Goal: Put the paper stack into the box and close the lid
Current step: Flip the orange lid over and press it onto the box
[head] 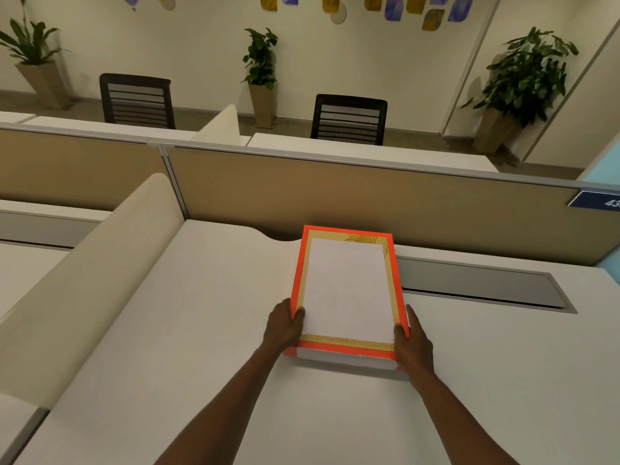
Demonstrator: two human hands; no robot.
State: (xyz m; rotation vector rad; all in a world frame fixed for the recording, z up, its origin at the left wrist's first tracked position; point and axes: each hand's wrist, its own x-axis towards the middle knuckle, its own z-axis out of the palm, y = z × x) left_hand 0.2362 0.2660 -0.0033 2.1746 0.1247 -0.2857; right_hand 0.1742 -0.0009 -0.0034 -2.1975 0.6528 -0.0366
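Box: we see an orange box (349, 293) lying flat on the white desk (201, 330), toward the desk's far edge and just short of the tan partition (335, 196). Its long side runs away from us.
Box inside: a gold lining with a leaf pattern shows as a narrow border within the orange rim.
Paper stack: the white paper stack (347, 290) sits inside the box, flat, its top sheet blank, and fills most of the interior.
Lid: we cannot tell which part is the lid; a white and orange edge shows under the box's near end.
Left hand: our left hand (283, 327) grips the box's near left corner, thumb hooked over the rim and touching the paper's edge, the other fingers wrapped along the outer side.
Right hand: our right hand (411, 344) clasps the near right corner, thumb over the rim at the paper's corner, fingers stretched along the outer wall.
Desk: a grey cable tray cover (479, 286) is set into the far edge, just right of the box; a cream side divider (84, 270) stands along the left edge.
Beyond the partition: two black mesh chairs (137, 100) and potted plants (261, 75) stand against the wall.
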